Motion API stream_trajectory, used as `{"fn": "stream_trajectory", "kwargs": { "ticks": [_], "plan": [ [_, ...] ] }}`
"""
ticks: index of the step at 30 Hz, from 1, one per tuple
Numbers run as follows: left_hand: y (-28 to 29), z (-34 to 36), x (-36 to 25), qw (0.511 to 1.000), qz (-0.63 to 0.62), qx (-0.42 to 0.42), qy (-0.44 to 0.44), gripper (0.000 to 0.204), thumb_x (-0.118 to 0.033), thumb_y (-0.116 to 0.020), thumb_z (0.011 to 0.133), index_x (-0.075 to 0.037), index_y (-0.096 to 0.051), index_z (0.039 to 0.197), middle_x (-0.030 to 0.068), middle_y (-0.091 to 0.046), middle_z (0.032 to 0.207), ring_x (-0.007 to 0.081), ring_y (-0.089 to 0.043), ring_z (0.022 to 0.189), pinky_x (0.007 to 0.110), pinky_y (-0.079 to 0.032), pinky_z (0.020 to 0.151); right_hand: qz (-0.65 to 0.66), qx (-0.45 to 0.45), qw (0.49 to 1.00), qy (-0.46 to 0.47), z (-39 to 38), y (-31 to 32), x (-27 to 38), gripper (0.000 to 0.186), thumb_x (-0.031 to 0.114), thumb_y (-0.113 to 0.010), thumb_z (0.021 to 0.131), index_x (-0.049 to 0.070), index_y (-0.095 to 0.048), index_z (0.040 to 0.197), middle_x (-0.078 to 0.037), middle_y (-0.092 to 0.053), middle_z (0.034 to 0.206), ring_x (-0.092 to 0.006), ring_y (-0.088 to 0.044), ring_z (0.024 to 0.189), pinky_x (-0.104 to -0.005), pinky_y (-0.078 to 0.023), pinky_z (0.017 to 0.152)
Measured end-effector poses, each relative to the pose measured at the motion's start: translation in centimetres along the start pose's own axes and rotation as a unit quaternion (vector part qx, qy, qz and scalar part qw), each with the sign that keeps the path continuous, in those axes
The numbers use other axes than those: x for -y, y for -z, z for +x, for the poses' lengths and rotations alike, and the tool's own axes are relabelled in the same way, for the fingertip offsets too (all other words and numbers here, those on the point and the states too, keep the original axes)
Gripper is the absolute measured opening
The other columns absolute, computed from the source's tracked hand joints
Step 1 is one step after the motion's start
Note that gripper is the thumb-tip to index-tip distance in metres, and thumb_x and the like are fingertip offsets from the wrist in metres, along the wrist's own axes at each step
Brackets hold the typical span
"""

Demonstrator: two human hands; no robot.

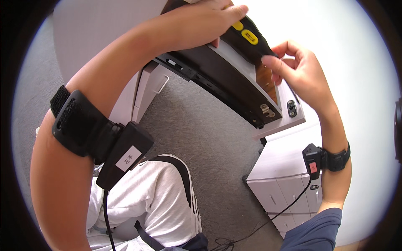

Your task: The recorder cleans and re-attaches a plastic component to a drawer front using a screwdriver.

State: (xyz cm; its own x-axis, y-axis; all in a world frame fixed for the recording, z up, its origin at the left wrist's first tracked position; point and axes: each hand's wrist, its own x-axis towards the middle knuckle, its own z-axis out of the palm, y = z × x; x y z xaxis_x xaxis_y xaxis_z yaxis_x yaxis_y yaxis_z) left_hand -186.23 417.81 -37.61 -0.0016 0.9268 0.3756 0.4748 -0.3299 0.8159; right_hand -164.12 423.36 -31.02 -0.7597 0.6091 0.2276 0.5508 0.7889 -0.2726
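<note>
A black, flat item with yellow oval patches (250,37) stretches between my hands at the top, over an open drawer-like compartment; I cannot make out its exact kind. My left hand (215,21) is closed on its far left part, thumb on top and the other fingers mostly hidden. My right hand (295,69) pinches its near right end between thumb and fingers. Below it runs a dark brown panel (217,77) with a black slide rail (209,87) along its lower side and a metal latch (267,111) at its right end.
A pale panel edge (284,123) carries a black oval fitting (292,108). Under it stands a white drawer cabinet (284,188) on casters; another white cabinet (153,88) is at left. Grey carpet (209,154) and a cable (289,205) lie below. Both forearms wear strapped black devices (125,154).
</note>
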Motion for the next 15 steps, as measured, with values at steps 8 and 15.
{"fn": "stream_trajectory", "kwargs": {
  "ticks": [8,15],
  "plan": [
    [-1.0,1.6,3.9,0.674,0.66,-0.138,-0.302,0.033,-0.009,-0.041,0.096,0.011,-0.046,0.122,0.0282,-0.051,0.12,0.0384,-0.056,0.108,0.038,-0.046,0.096,-0.033,0.026,0.999,-0.028,1.4,-0.4,-0.2,0.035,0.029,-0.071,0.087,-0.002,-0.064,0.101,-0.006,-0.066,0.072,-0.0115,-0.065,0.062,-0.0233,-0.054,0.064],
    [-1.4,1.8,3.2,0.903,0.35,-0.138,-0.209,0.034,-0.008,-0.036,0.099,0.012,-0.045,0.125,0.0267,-0.053,0.12,0.0394,-0.054,0.115,0.039,-0.045,0.099,-0.039,0.03,0.998,-0.04,0.7,-0.1,0.5,0.032,0.029,-0.07,0.089,0.0,-0.062,0.102,-0.004,-0.065,0.076,-0.0079,-0.062,0.066,-0.0227,-0.053,0.064]
  ]
}}
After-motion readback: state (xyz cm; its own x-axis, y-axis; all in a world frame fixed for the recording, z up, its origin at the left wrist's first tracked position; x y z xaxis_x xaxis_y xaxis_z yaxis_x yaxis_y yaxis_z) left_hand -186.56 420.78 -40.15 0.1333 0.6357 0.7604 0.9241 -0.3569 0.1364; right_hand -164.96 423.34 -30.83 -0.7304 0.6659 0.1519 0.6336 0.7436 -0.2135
